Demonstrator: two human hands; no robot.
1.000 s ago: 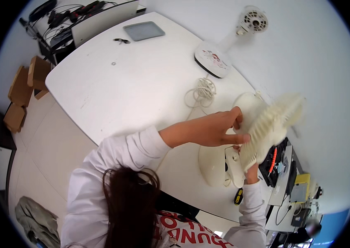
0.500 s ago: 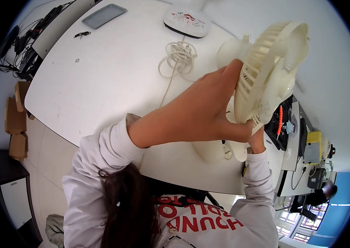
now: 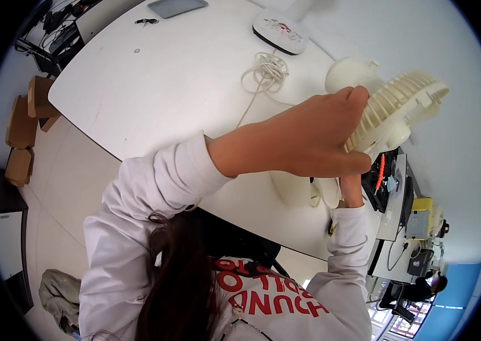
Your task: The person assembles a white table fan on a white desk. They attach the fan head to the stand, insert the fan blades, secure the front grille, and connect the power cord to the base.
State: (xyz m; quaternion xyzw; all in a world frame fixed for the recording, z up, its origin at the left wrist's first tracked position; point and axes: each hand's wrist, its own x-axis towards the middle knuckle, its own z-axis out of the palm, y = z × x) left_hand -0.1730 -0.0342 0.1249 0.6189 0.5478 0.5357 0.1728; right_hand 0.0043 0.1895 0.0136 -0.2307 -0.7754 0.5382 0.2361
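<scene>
A cream-coloured electric fan (image 3: 391, 108) is tilted at the right edge of the table, its slatted cage facing up and away. My left hand (image 3: 320, 133) is closed on the near side of the cage, thumb below and fingers above. Behind it, my right hand (image 3: 352, 187) reaches up beneath the fan; its fingers are hidden by the left hand and the cage. A rounded cream housing (image 3: 345, 74) sticks out beyond my left knuckles. Below my left wrist, more cream parts (image 3: 291, 187) show, partly covered by the arm.
On the white table (image 3: 166, 85) lie a coiled white cord (image 3: 269, 71), a white base with a red floral pattern (image 3: 279, 33), a grey tray (image 3: 177, 5) and a small black cable (image 3: 147, 21). Cardboard boxes (image 3: 20, 122) stand left. A person (image 3: 422, 290) sits far right.
The fan cage has tipped from nearly upright to a lower slant, and both hands have moved with it. The whole view has shifted a little, with the table sliding up and right.
</scene>
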